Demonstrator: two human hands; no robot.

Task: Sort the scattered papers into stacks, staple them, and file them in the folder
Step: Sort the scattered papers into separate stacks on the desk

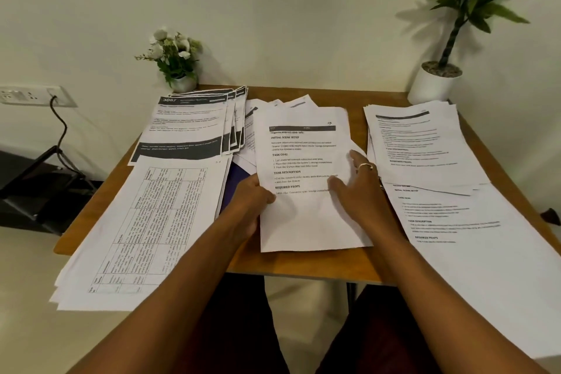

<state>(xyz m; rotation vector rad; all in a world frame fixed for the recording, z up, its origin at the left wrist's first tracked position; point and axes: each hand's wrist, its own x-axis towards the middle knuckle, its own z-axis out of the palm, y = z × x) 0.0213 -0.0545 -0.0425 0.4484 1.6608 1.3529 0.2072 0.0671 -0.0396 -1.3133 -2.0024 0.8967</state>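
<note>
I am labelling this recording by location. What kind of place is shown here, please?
Probably a small office or home study corner: a wooden desk against a plain wall, covered with printed papers, with a wall socket panel to one side and a potted plant at its corner.

I have both bare forearms reaching forward from the bottom of the view, drawing closer together toward the middle. My left hand [252, 206] shows its back to the camera. Its thumb lies on top of the left edge of a white printed sheet of paper [303, 222] and its fingers are out of sight beneath, pinching it. My right hand [359, 184] lies palm down on the same sheet, fingers straight and slightly spread, thumb pointing left. A thin metal ring [365, 166] sits on one finger.
</note>
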